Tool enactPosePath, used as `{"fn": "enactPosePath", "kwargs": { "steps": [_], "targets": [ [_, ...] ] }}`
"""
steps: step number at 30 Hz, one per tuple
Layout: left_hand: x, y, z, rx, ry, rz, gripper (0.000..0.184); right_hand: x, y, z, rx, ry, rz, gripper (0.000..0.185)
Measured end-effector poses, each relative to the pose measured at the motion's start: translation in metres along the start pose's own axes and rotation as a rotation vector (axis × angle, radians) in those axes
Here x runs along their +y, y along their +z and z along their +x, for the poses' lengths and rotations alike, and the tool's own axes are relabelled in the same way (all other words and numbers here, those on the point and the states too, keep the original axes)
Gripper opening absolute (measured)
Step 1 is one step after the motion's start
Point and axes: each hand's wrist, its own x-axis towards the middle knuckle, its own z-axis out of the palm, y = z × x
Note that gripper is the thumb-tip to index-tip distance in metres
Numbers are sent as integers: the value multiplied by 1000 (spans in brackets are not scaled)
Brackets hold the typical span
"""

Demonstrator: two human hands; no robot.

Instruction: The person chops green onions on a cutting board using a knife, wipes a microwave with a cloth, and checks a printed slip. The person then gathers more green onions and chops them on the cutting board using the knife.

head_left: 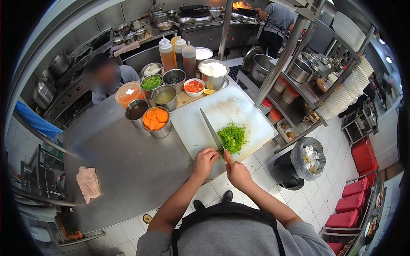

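My right hand (238, 174) grips the handle of a chef's knife (209, 125), its long blade pointing away from me to the upper left across a white cutting board (190, 123). Just left of the blade's heel, my left hand (205, 162) has its fingers curled together at the board's near edge. A few green bits show by its fingertips, but what it pinches, if anything, is hidden. A pile of finely chopped green herbs or scallions (232, 138) lies right of the blade.
Behind the board stand a tub of sliced carrots (156, 119), chopped red pieces (194, 87), white powder (214, 71) and several squeeze bottles (167, 55). A person (109, 79) is across the counter; another (278, 23) works near flames. A lined bin (308, 158) stands right.
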Motion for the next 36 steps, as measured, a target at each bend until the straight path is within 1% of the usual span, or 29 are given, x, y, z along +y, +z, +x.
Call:
{"fn": "enactPosePath", "kwargs": {
  "steps": [1, 3, 10, 13, 16, 19, 22, 23, 25, 26, 29, 32, 33, 36],
  "targets": [
    [0, 0, -2, -6, -9, 3, 10, 0, 4, 0, 19, -2, -2, 58],
    [-1, -1, -7, -31, -2, 0, 12, 0, 3, -3, -16, 20, 1, 58],
    [8, -12, -6, -87, 111, 14, 14, -3, -7, 2, -34, 20, -21, 58],
    [0, -8, -8, -80, 91, -29, 14, -12, -25, 4, -109, 55, 15, 57],
    [-7, -3, -10, -59, 4, -82, 15, -14, -26, -4, -60, 9, 32, 56],
    [-1, -4, -13, 13, 6, 124, 12, -8, 4, -9, 32, -7, -55, 56],
    [7, -6, -13, 51, -76, 190, 13, -8, -11, 0, -49, 47, -36, 57],
    [6, -6, -12, 51, -109, 160, 16, -14, -25, 1, -111, 80, 12, 58],
    [5, -6, -11, 54, -177, 101, 22, -7, -21, -3, -67, 15, 53, 56],
    [5, -6, -10, 57, -175, 103, 25, -4, -16, -6, -47, -17, 76, 55],
    [2, -4, -10, 69, -169, 112, 31, -7, 3, -7, -4, 21, -12, 55],
    [0, -3, -12, 79, -142, 134, 32, -19, -27, 1, -114, 78, 72, 56],
    [0, -4, -13, 81, -131, 135, 32, -25, -35, -1, -149, 101, 48, 56],
    [-2, -4, -13, 78, -118, 115, 33, -16, -9, -7, -71, 38, -34, 56]
  ]
}}
